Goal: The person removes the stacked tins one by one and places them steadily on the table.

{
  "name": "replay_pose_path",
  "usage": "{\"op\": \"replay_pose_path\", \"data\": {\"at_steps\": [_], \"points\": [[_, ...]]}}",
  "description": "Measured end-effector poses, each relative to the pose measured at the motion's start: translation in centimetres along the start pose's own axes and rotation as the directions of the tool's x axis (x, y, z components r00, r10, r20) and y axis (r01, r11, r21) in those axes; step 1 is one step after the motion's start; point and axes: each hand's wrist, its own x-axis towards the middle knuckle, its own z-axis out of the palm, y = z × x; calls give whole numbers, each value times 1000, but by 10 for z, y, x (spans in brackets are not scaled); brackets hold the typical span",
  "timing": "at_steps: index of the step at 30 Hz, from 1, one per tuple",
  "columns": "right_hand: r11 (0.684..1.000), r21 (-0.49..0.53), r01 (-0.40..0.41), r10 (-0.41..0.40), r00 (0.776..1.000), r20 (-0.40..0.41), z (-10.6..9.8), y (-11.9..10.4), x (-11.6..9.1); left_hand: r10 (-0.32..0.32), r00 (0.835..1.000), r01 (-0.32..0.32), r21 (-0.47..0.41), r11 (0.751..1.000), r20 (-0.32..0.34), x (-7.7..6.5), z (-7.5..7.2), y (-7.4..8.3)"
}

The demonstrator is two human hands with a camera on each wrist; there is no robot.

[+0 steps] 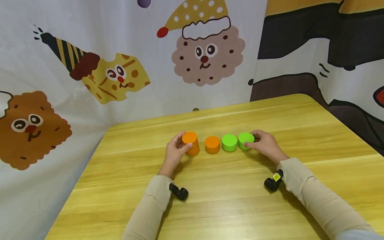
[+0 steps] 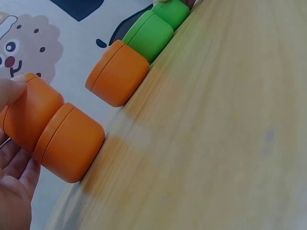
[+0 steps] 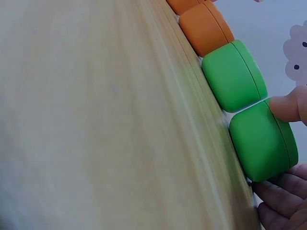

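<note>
Five round, lidded containers stand in a row across the middle of the counter (image 1: 228, 203), three of them orange and two green. At the left end of the row, your left hand (image 1: 175, 150) holds the upper orange container (image 1: 189, 137), thumb on its near side and fingers around its far left side. That container sits on top of the lower orange container (image 1: 194, 152), whose base rests on the counter; from the head view the upper one looks set slightly to the left of the one beneath it. To the right of this stack, with a gap between, you have the single orange container (image 1: 212, 145), upright on the counter. Just beside it on the right stands the left green container (image 1: 229, 143), also upright. The right green container (image 1: 245, 138) comes next, very close to its green neighbor, and your right hand (image 1: 267, 144) grips it with the thumb on the near side and the fingers around the right and far side; its base is down on the counter. Each of your forearms is covered by a beige sleeve, and a small black device sits at each cuff, the one on the right bearing a yellow sticker (image 1: 276, 177). Beyond the far edge of the counter, you face a white cloth (image 1: 129, 30) printed with cartoon food characters.
</note>
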Motion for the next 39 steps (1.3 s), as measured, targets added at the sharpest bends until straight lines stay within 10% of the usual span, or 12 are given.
{"op": "replay_pose_path", "data": {"at_steps": [8,17,39], "points": [[996,83,-30,29,999,18,-4,-10,-2,29,1000,-29,-1,1000,7,0,-1,0],[980,138,145,-137,988,-65,1,-45,8,40,998,-41,14,999,52,1,-4,-1],[956,125,267,-287,940,186,77,-123,26,-78,990,69,88,994,113,-2,-3,-6]]}}
